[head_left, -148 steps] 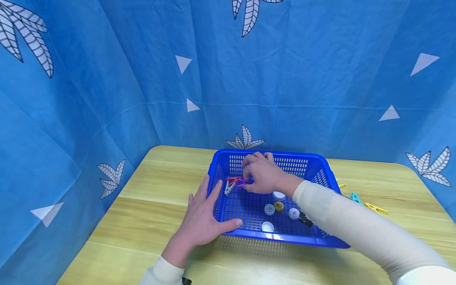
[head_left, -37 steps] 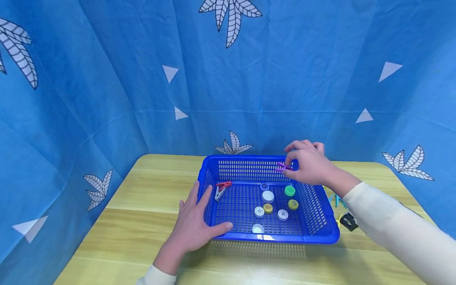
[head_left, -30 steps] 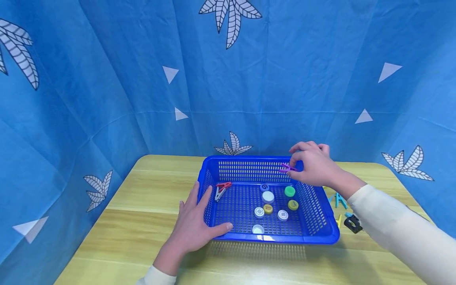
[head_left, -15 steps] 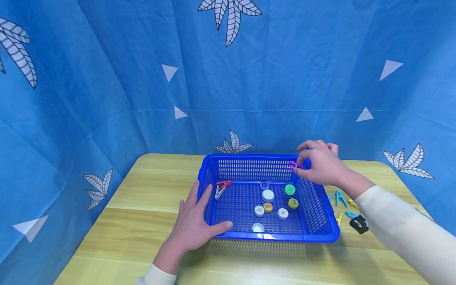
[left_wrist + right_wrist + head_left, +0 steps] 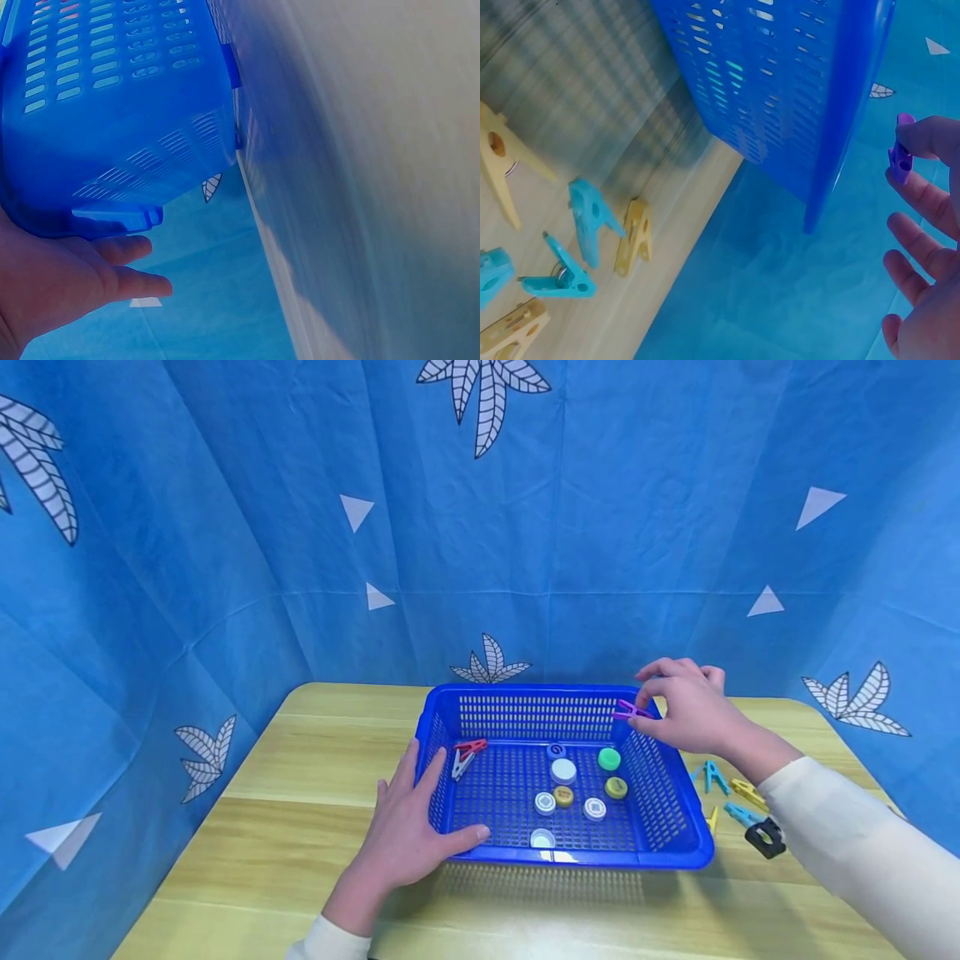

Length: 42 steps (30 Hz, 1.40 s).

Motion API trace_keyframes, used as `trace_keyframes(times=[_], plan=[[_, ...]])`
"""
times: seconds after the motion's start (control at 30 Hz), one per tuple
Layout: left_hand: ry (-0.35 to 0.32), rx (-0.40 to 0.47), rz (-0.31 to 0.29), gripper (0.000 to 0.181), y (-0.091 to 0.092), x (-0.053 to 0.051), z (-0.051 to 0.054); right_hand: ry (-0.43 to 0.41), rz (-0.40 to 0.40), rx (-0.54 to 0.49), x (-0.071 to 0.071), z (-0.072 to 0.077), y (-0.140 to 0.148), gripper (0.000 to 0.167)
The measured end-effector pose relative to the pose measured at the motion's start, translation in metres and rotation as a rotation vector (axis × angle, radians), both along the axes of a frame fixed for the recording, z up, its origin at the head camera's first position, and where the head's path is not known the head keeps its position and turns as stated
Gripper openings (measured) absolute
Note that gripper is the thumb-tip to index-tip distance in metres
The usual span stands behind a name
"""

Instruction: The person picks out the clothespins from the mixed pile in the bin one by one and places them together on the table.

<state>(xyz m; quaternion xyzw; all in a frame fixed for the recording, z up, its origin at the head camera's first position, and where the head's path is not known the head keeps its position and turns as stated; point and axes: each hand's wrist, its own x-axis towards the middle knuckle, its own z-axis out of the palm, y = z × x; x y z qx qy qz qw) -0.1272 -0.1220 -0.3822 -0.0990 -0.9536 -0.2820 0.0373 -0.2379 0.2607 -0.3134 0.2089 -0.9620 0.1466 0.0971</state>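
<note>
A purple clothespin [image 5: 632, 710] is pinched between thumb and index finger of my right hand [image 5: 686, 706], above the back right corner of the blue basket [image 5: 600, 860]. In the right wrist view the clothespin [image 5: 901, 154] shows past the basket's rim, with the other fingers spread loosely. My left hand [image 5: 408, 827] lies with straight, spread fingers along the basket's front left corner. Inside the basket, a red clothespin [image 5: 471, 747] and a grey-white clothespin [image 5: 462, 765] lie at the left. Several bottle caps, among them a green cap [image 5: 609, 759] and a large white cap [image 5: 563, 771], lie towards the middle and right.
Several loose clothespins, such as a teal clothespin [image 5: 715, 777] and a yellow clothespin [image 5: 748, 793], lie on the wooden table [image 5: 315, 777] right of the basket. A blue patterned curtain [image 5: 637, 568] hangs behind the table.
My right hand has taken the purple clothespin from the basket's left side and carried it right to the back right corner. My left hand keeps its place at the basket.
</note>
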Motion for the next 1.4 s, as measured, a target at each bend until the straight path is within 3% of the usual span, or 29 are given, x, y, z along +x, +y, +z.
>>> trace_keyframes(times=[1.4], plan=[[-0.025, -0.005, 0.010, 0.123, -0.001, -0.001, 0.001, -0.051, -0.105, -0.071, 0.014, -0.016, 0.046, 0.012]])
